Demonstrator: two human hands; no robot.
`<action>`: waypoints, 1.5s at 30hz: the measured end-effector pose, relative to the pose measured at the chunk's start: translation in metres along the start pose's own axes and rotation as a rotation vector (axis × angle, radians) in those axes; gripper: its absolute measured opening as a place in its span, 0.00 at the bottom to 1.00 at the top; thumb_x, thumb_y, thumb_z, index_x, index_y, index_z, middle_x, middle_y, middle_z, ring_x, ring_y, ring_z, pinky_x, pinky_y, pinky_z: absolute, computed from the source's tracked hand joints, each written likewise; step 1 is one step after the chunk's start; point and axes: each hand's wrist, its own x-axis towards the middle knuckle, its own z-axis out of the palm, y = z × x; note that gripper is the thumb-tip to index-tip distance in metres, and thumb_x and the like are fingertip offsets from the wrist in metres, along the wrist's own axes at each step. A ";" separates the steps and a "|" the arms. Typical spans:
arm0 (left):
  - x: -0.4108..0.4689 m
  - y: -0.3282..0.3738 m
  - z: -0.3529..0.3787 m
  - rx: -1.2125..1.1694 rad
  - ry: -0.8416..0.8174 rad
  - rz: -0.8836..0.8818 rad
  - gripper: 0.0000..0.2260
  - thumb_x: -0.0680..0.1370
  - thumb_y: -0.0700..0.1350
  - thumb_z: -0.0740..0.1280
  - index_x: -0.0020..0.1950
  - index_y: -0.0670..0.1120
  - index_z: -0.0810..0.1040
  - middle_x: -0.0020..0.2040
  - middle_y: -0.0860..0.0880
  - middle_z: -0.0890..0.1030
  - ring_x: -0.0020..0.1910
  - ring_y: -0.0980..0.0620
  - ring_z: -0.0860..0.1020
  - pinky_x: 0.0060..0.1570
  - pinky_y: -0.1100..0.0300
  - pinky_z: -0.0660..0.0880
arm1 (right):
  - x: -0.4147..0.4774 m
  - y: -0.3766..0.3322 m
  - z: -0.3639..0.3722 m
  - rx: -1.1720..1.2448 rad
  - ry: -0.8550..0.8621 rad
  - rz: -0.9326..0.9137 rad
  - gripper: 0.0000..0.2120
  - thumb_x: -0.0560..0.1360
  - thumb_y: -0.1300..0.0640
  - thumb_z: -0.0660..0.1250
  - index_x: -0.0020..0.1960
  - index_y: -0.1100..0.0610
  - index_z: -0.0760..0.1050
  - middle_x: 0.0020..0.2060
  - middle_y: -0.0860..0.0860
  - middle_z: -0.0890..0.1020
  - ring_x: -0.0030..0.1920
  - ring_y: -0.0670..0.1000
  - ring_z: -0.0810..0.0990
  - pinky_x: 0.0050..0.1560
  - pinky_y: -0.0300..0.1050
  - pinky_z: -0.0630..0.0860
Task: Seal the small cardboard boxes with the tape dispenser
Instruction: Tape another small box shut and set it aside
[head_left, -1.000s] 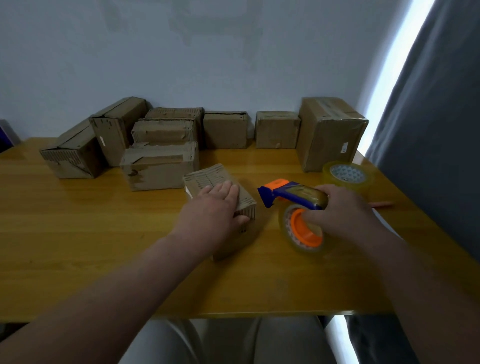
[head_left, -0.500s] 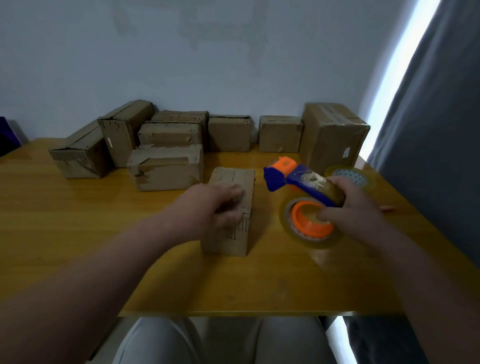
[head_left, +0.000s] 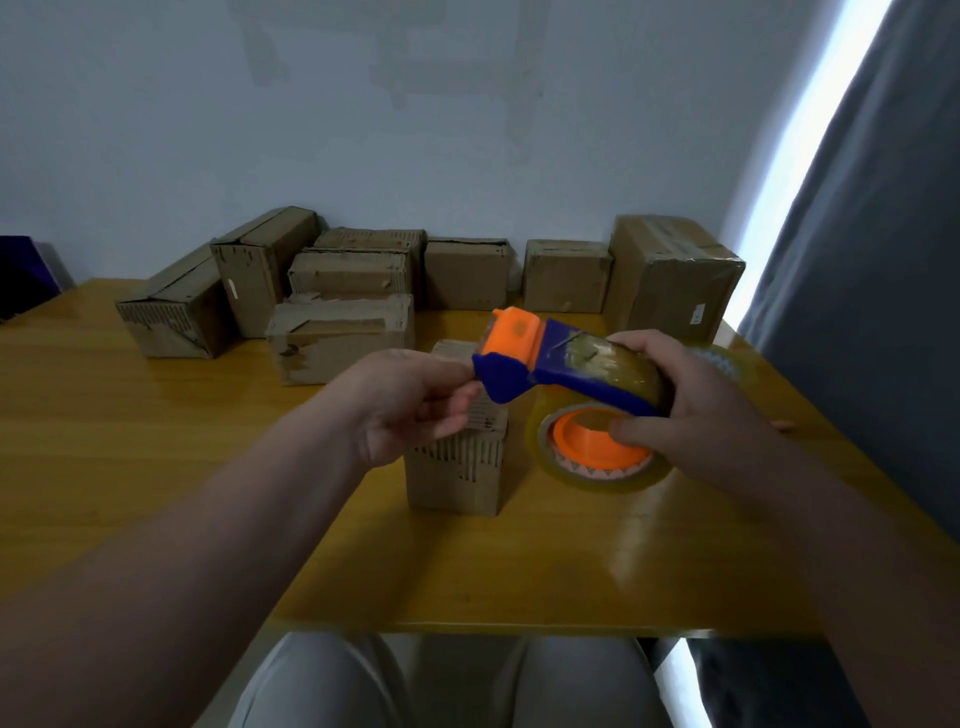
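Cardboard, light and thin-walled, is what you are sealing: the box (head_left: 457, 457) is standing on the table (head_left: 156, 467) just beneath your hands, and it will likely dent or skid under pressure. Your right hand (head_left: 696, 410) is wrapping closed around the dispenser (head_left: 566, 374), thumb hooking its orange core. Your left hand (head_left: 410, 405) is pinching at the dispenser's nose, probably catching the tape end; I cannot tell. Behind, more boxes (head_left: 343, 338) are waiting.

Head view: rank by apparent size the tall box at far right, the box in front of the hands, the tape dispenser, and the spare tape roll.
1. Tall box.
2-3. Tape dispenser and front box: similar, and nearness inflates both.
4. Spare tape roll, mostly hidden.
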 end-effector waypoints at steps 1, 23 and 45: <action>0.000 -0.001 -0.002 0.020 0.019 0.016 0.04 0.76 0.38 0.65 0.45 0.41 0.79 0.31 0.48 0.78 0.30 0.56 0.75 0.28 0.65 0.76 | 0.001 -0.001 0.000 -0.020 -0.011 -0.010 0.33 0.67 0.65 0.75 0.61 0.40 0.66 0.51 0.40 0.74 0.47 0.41 0.77 0.37 0.32 0.77; 0.006 -0.051 -0.046 0.173 0.552 0.250 0.09 0.74 0.45 0.72 0.40 0.39 0.79 0.33 0.46 0.78 0.32 0.52 0.73 0.33 0.60 0.73 | 0.002 -0.014 -0.026 -0.139 -0.260 0.042 0.35 0.67 0.65 0.74 0.57 0.29 0.68 0.43 0.43 0.79 0.37 0.42 0.79 0.33 0.35 0.75; 0.013 -0.077 -0.046 0.402 0.409 -0.018 0.09 0.78 0.44 0.65 0.42 0.41 0.76 0.35 0.44 0.76 0.34 0.49 0.72 0.33 0.57 0.70 | -0.005 0.012 -0.010 -0.047 -0.293 0.141 0.39 0.67 0.65 0.75 0.60 0.28 0.64 0.55 0.40 0.73 0.47 0.50 0.80 0.46 0.47 0.81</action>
